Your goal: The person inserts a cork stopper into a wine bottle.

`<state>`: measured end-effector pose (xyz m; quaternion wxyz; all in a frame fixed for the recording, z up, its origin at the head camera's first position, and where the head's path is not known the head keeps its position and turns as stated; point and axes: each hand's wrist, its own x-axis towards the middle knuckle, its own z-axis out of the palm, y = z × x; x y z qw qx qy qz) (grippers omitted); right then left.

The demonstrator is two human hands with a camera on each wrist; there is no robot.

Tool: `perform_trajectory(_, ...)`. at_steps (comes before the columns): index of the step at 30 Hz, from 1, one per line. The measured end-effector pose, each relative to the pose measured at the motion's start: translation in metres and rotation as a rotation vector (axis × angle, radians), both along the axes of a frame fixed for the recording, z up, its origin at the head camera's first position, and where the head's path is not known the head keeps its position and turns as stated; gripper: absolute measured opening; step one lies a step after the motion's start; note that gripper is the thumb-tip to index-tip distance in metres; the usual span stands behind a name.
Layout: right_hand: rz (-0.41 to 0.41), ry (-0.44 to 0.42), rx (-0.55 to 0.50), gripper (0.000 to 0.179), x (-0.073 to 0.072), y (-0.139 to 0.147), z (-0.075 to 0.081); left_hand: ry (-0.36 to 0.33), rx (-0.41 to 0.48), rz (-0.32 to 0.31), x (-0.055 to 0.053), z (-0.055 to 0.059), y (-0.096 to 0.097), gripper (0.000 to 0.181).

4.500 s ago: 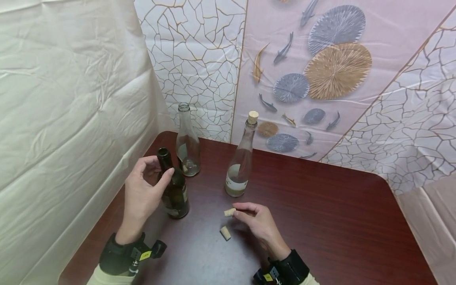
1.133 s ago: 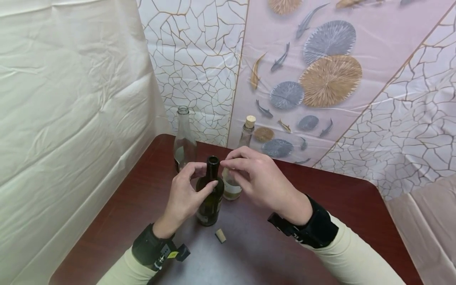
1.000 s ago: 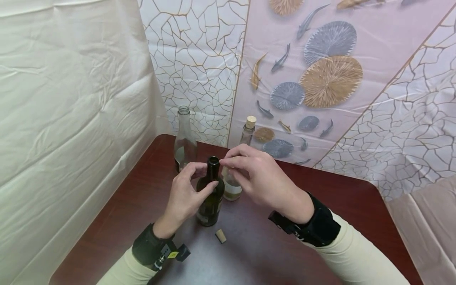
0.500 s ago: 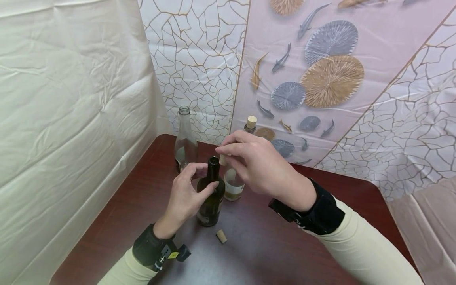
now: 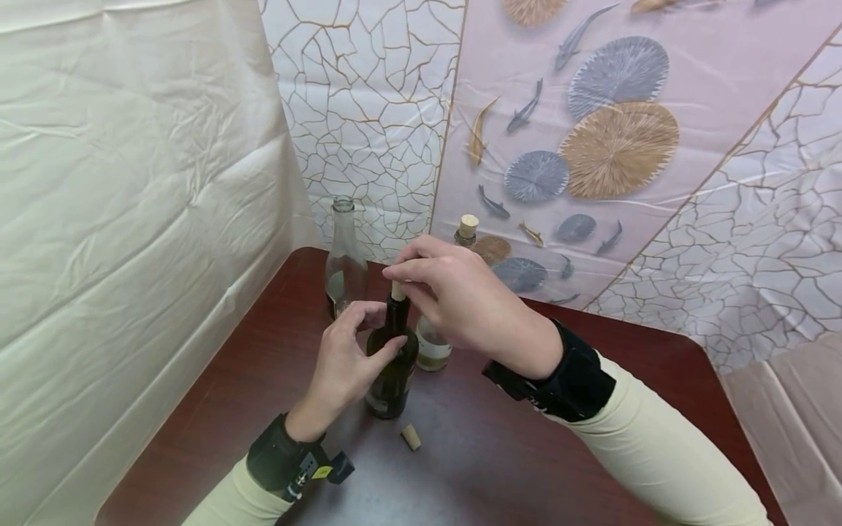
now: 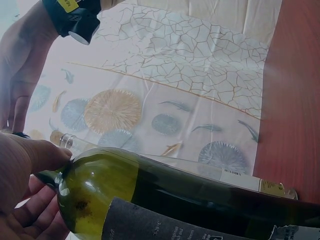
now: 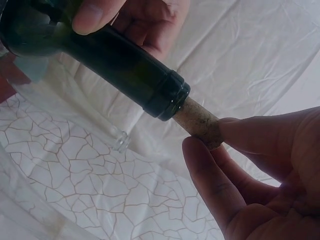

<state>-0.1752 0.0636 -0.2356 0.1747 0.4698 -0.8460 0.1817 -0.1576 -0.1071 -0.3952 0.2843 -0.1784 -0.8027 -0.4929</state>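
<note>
While the left hand [image 5: 338, 367] grips the upright bottle [image 5: 393, 376], the right hand [image 5: 463, 299] pinches a cork [image 7: 199, 121], earlier beside the mouth [image 7: 173, 95], now standing endwise in it.

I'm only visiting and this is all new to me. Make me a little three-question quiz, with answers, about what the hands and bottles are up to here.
1. True or false: the left hand holds the dark green bottle.
2. Fill the gap: the right hand pinches a ____ at that bottle's mouth.
3. Which bottle has nothing at its mouth?

Key:
1. True.
2. Cork.
3. The clear bottle at the back left; the other clear bottle, partly hidden behind the right hand, has its own stopper.
</note>
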Motion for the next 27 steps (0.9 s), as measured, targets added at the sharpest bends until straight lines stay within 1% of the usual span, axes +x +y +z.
perform_trajectory(5, -0.002, 0.009, 0.015, 0.023, 0.001, -0.001, -0.001, -0.011, 0.002, 0.005, -0.001, -0.002, 0.000, 0.041)
perform_trajectory(16, 0.000, 0.029, 0.041, 0.022, 0.001, -0.003, -0.008, 0.007, -0.001, -0.001, -0.001, -0.002, -0.001, 0.040)
perform_trajectory(27, 0.027, 0.045, -0.006, 0.024, -0.002, -0.003, -0.017, 0.005, -0.002, 0.003, -0.002, -0.002, -0.002, 0.039)
